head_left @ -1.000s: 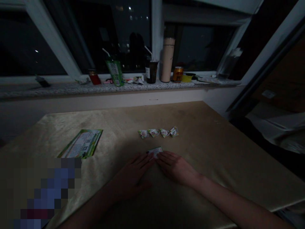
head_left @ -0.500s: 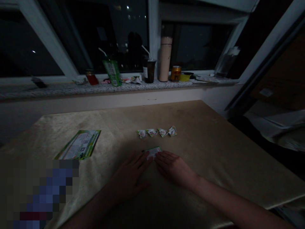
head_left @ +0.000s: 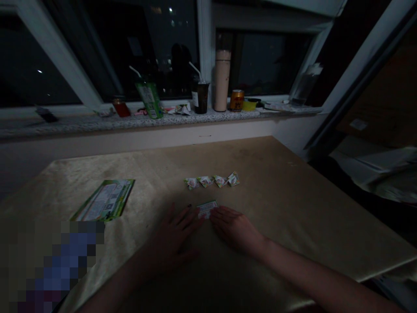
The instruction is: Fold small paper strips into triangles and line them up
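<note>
A small printed paper piece (head_left: 207,208) lies flat on the tan table (head_left: 293,204) in dim light. My left hand (head_left: 174,237) rests flat with fingers stretched out, fingertips pressing the paper's left edge. My right hand (head_left: 236,228) also lies flat, its fingertips on the paper's right edge. Just beyond the paper sits a row of several small folded paper triangles (head_left: 211,181).
A green printed leaflet (head_left: 104,204) lies at the left of the table. On the stone windowsill (head_left: 81,122) stand a green drink carton (head_left: 147,98), a dark cup with straw (head_left: 200,96), a tall pale flask (head_left: 222,80), an orange can (head_left: 236,100) and a red jar (head_left: 120,107). A blurred patch covers the lower left.
My left hand's fingers have spread a little wider over the paper. The view has drifted slightly, so everything sits a bit further left.
</note>
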`<state>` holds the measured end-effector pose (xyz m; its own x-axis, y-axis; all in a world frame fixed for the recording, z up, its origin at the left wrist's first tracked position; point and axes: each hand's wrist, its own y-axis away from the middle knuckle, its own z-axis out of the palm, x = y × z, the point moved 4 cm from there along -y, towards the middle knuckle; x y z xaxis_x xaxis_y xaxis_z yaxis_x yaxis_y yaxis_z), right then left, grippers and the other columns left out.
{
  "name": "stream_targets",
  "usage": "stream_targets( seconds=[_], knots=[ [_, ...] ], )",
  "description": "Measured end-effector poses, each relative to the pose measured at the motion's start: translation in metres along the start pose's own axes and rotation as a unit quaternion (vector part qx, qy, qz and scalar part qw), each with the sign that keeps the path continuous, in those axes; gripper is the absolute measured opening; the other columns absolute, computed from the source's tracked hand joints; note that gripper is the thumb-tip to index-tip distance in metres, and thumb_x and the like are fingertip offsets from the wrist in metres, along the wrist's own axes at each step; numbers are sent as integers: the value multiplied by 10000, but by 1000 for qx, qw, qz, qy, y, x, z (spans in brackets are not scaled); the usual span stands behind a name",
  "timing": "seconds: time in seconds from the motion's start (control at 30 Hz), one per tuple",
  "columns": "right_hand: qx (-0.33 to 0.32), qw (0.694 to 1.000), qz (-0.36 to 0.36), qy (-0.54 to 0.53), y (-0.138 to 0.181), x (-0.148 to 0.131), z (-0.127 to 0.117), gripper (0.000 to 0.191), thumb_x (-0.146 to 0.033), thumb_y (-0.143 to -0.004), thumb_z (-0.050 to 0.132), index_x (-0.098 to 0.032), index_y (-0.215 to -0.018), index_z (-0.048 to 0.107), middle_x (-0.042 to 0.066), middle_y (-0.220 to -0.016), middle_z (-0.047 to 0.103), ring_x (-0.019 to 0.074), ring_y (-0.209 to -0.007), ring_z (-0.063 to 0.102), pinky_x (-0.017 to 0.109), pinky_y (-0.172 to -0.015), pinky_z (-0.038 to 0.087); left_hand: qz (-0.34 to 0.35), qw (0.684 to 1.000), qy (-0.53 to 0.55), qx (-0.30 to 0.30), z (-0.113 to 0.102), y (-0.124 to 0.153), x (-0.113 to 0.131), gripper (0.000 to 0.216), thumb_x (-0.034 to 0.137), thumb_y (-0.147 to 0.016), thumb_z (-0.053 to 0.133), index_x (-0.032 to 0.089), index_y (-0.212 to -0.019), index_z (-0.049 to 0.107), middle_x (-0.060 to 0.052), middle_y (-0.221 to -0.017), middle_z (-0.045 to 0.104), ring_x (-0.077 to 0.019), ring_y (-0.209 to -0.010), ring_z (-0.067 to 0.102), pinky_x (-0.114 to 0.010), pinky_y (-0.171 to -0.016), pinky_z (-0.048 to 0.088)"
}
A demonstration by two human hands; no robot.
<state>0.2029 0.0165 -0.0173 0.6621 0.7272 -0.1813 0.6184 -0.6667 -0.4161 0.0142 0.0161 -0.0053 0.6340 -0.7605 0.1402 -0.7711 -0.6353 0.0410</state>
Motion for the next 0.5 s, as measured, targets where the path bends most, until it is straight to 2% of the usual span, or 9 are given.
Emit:
stream_targets(
  seconds=[0.13, 0.27, 0.33, 0.5],
  knots=[
    [-1, 1000, -8, -3, -1, 0, -4, 251, -183, -915, 466, -166, -1091, 644, 51, -1103, 687, 167, -1076, 608, 376, -1086, 363, 6, 1000, 3, 0, -1, 1, -3, 646, 564, -925, 378, 314, -1476, 151, -63, -1530, 200, -337, -1376, 214, -625, -1076, 2],
    [1, 999, 3, 45, -2, -1, -10, 222, -201, -898, 502, -201, -1051, 662, 51, -1182, 644, 252, -1213, 496, 547, -1107, 253, 0, 1000, 3, 6, -1, 1, -2, 652, 569, -915, 400, 317, -1471, 173, -54, -1528, 216, -341, -1374, 217, -630, -1075, 12],
    [6, 997, 25, 68, -2, 0, -12, 203, -212, -876, 538, -201, -1029, 671, 75, -1210, 621, 284, -1237, 458, 584, -1090, 244, -3, 1000, 4, 13, 0, 2, -1, 660, 569, -909, 414, 319, -1471, 173, -52, -1525, 231, -338, -1372, 227, -625, -1079, 8],
    [22, 996, 45, 67, 1, 4, -15, 186, -194, -862, 552, -198, -1001, 677, 89, -1138, 641, 268, -1142, 514, 565, -1068, 284, -6, 1000, 9, 13, 1, 3, -1, 653, 570, -910, 413, 324, -1469, 180, -55, -1525, 228, -334, -1371, 229, -615, -1082, 21]
  ],
)
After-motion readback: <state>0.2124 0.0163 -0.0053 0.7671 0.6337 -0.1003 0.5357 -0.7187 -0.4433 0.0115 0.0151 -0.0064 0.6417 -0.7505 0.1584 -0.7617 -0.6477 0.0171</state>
